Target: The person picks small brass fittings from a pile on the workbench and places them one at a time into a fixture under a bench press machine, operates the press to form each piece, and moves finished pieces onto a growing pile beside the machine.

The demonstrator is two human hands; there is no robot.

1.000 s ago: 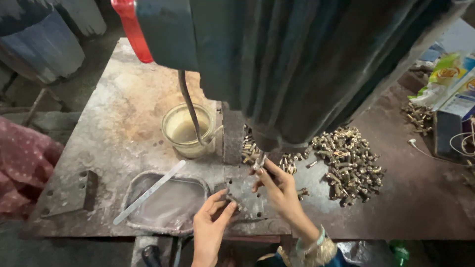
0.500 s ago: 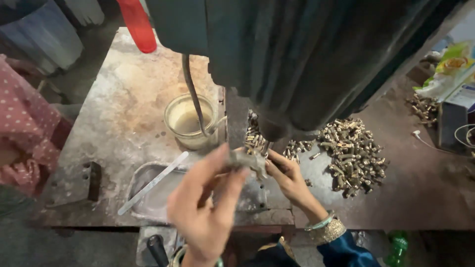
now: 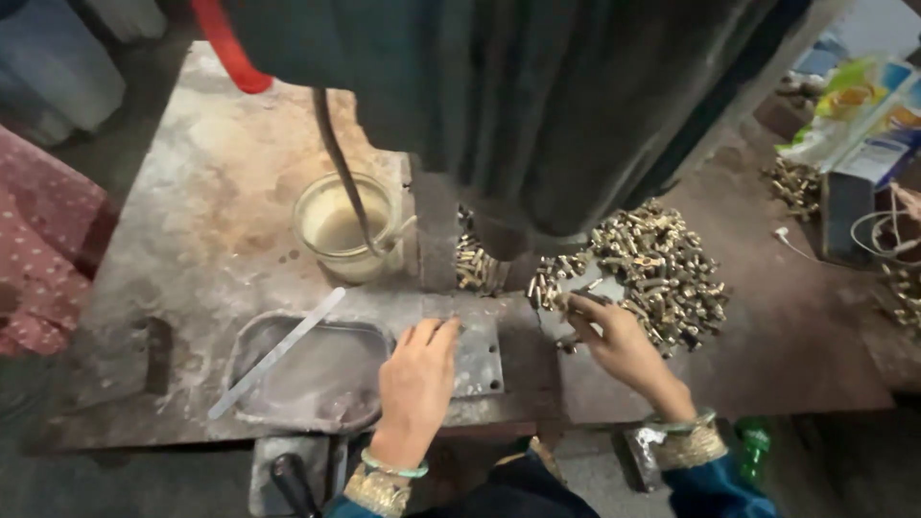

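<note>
While left hand [image 3: 417, 384] rests on metal plate [image 3: 477, 357], right hand [image 3: 614, 341] at brass-parts pile [image 3: 652, 269] edge

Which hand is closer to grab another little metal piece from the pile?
The right hand. Its fingers already touch the edge of the pile, while the left hand lies flat on the plate, farther away.
</note>
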